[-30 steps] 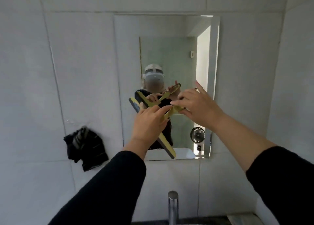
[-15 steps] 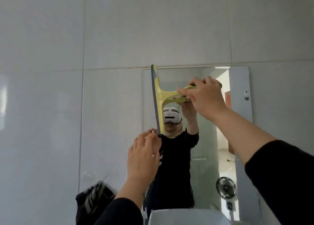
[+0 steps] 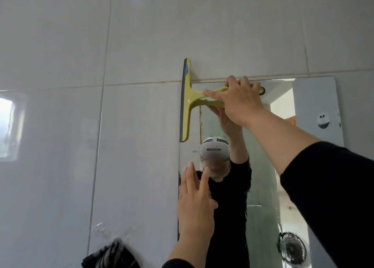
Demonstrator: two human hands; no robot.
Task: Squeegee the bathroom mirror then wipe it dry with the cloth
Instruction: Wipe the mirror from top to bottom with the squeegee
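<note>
The yellow-green squeegee (image 3: 187,104) stands with its dark blade upright along the top left edge of the mirror (image 3: 263,166), its upper end over the tile above the glass. My right hand (image 3: 240,104) grips its handle near the mirror's top edge. My left hand (image 3: 195,205) is held flat with fingers apart at the mirror's left edge, lower down, holding nothing. A dark striped cloth (image 3: 110,255) hangs on the wall at the lower left.
Glossy grey wall tiles (image 3: 91,126) surround the mirror. The glass reflects a person in black with a headset, a small black fan (image 3: 291,249) at the lower right and a doorway.
The view has tilted upward. My right hand has carried the squeegee from mid-mirror up to the top left corner, blade now upright. My left hand let go of it and dropped lower.
</note>
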